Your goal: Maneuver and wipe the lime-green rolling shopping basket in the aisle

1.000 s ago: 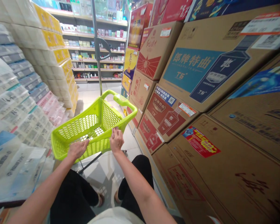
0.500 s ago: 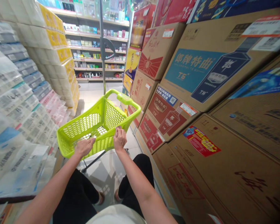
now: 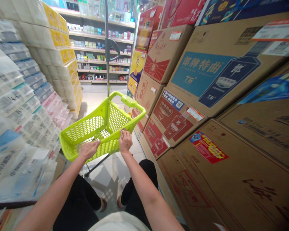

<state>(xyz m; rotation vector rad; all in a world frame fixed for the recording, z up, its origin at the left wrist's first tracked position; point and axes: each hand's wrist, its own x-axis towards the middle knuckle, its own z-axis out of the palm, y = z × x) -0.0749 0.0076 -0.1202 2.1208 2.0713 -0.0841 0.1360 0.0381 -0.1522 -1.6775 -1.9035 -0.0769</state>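
A lime-green plastic shopping cart [image 3: 108,146] with a latticed basket stands in front of me, turned at an angle. The inside of its basket shows no goods. My left hand [image 3: 89,150] is closed on the near side rim, thumb lying along the top. Further right on that same rim, my right hand [image 3: 125,141] is closed too, its fingers curled over the edge. Both hands' undersides are hidden from view. A grey upright pole [image 3: 107,70] with a curved hook rises at the cart's far end, and a wheeled leg [image 3: 96,166] shows beneath.
Stacked liquor cartons [image 3: 195,77] line my right side closely. On the left are piled tissue packs [image 3: 21,112] and tall bundles with yellow ends [image 3: 60,41]. Shelves of small boxed goods [image 3: 98,48] close off the far end, beyond a tiled floor [image 3: 91,96].
Cart, hands and surroundings sit very slightly further right in the view. Both hands keep their grip on the rim.
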